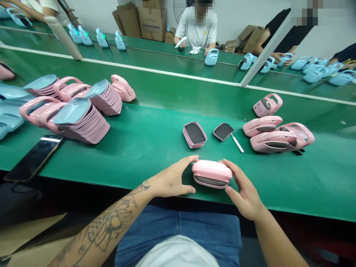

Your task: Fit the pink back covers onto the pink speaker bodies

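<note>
The person's right hand (246, 194) pinches the right end of a pink casing (211, 173) at the table's near edge; the left hand (174, 180) curves loosely open around the other end, its thumb apart. The casing lies between them, long axis running left-right, right hand nearer. Print on a far carton (151, 23) is illegible.
</note>
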Demonstrator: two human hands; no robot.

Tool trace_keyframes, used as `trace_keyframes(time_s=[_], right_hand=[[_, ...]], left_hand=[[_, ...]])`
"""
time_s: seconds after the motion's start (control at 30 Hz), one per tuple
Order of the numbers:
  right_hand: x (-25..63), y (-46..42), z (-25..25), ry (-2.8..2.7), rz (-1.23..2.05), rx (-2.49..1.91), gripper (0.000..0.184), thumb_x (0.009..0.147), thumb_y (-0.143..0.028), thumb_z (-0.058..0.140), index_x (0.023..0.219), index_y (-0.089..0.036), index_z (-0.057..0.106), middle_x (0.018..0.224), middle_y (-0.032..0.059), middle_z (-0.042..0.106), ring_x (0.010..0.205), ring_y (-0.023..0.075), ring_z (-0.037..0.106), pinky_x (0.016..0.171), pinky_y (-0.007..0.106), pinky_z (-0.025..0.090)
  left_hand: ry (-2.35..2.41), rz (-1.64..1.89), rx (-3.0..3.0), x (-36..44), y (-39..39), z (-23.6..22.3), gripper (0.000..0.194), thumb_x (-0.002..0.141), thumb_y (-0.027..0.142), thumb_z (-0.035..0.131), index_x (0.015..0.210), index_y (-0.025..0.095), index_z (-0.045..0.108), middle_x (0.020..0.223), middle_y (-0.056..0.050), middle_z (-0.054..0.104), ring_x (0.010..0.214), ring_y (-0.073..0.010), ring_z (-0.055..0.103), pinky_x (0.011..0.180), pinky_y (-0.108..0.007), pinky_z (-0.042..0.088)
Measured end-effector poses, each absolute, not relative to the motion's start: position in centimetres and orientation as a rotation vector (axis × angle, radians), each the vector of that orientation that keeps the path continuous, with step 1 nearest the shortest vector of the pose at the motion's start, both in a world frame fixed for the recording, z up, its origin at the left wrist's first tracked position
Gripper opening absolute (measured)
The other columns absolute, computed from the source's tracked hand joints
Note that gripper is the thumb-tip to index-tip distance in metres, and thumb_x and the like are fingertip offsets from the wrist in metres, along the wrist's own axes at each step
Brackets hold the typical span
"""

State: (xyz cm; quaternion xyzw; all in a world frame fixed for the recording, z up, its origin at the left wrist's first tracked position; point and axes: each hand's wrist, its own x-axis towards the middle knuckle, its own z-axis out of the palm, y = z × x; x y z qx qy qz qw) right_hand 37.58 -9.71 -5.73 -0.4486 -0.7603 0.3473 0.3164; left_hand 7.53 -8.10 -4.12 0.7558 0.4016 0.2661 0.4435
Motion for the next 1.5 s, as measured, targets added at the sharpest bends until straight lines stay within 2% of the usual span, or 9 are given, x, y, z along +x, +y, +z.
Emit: trace_keyframes(time_s=[0.23,0.4,0.73,0.8,0.9,1.07,1.27,1.33,1.5], right_hand=[[37.5,-11.2,-6.8,-1.854,1.015,-1.25,0.067,0.095,-0.035,0.064,0.156,-0.03,0.037,0.158,0.0104,0.047,0.144,0.0324,0.047,0.12,0.053,0.04],[35.8,-11.3,-6.3,-1.724,0.955,-1.417,0.073,0.084,-0.036,0.076,0.149,-0.03,0.045,0.152,0.0106,0.054,0.138,0.0338,0.054,0.109,0.049,0.052],[35.8,-10.3,-4.6,-1.812,0.915,-1.497,0.068,0.08,-0.036,0.079,0.142,-0.025,0.053,0.143,0.0113,0.061,0.129,0.0314,0.06,0.112,0.05,0.047],[35.6,-10.0,-3.0,-1.792,0.994,-1.546,0.065,0.074,-0.03,0.082,0.135,-0.025,0.058,0.134,0.0082,0.067,0.12,0.0296,0.066,0.107,0.046,0.052],[35.3,-8.4,0.4,-1.751,1.097,-1.55,0.059,0.071,-0.028,0.086,0.125,-0.026,0.065,0.119,0.0035,0.075,0.107,0.0278,0.071,0.095,0.04,0.058],[34.6,0.5,4.5,-1.611,0.838,-1.492,0.052,0.074,-0.034,0.083,0.122,-0.023,0.066,0.116,0.0043,0.077,0.105,0.0265,0.072,0.088,0.036,0.059],[32.5,17.2,4.1,-1.33,0.548,-1.812,0.057,0.081,-0.04,0.082,0.126,-0.012,0.06,0.12,0.0133,0.071,0.104,0.0254,0.069,0.092,0.04,0.057],[31.7,21.0,3.1,-1.23,0.52,-1.918,0.043,0.094,-0.038,0.071,0.129,-0.015,0.06,0.128,0.0114,0.065,0.109,0.0249,0.067,0.094,0.045,0.057],[31.4,24.5,-0.2,-1.096,0.475,-2.085,0.041,0.098,-0.037,0.066,0.134,-0.018,0.059,0.139,0.0121,0.059,0.12,0.0279,0.062,0.1,0.051,0.054]], left_hand=[[0.976,0.668,1.882,10.2,-7.5,-5.2,0.106,0.072,0.04,0.088,0.161,0.025,0.032,0.163,-0.009,0.04,0.15,-0.0294,0.041,0.126,-0.045,0.034],[0.967,0.728,1.747,11.4,-6.8,-5.2,0.093,0.068,0.041,0.09,0.151,0.023,0.05,0.148,-0.008,0.059,0.134,-0.0293,0.058,0.117,-0.042,0.045],[1.157,0.672,1.733,11.2,-8.0,-3.7,0.091,0.068,0.041,0.089,0.15,0.028,0.052,0.151,-0.005,0.057,0.138,-0.0296,0.056,0.118,-0.042,0.045],[1.156,0.62,1.849,10.0,-6.8,-1.4,0.084,0.07,0.046,0.087,0.147,0.03,0.056,0.152,-0.005,0.056,0.138,-0.0314,0.055,0.116,-0.044,0.046],[1.27,0.876,1.85,8.4,-3.0,1.6,0.046,0.085,0.048,0.073,0.126,0.028,0.071,0.128,-0.004,0.073,0.114,-0.0263,0.07,0.1,-0.039,0.057],[1.611,1.635,1.354,8.4,5.3,-0.3,0.031,0.09,0.041,0.061,0.103,0.016,0.073,0.09,-0.005,0.076,0.078,-0.0196,0.07,0.076,-0.032,0.057],[1.766,1.384,1.704,8.5,7.6,-7.3,0.022,0.091,0.034,0.056,0.089,0.019,0.071,0.091,-0.005,0.069,0.08,-0.0199,0.066,0.079,-0.033,0.052],[1.702,1.259,1.819,8.3,7.3,-7.7,0.022,0.093,0.032,0.053,0.089,0.021,0.071,0.091,-0.005,0.068,0.083,-0.0194,0.065,0.08,-0.033,0.052],[1.647,1.222,1.809,8.3,7.6,-6.9,0.018,0.092,0.029,0.057,0.089,0.021,0.073,0.092,-0.003,0.065,0.079,-0.0165,0.063,0.078,-0.032,0.05]])
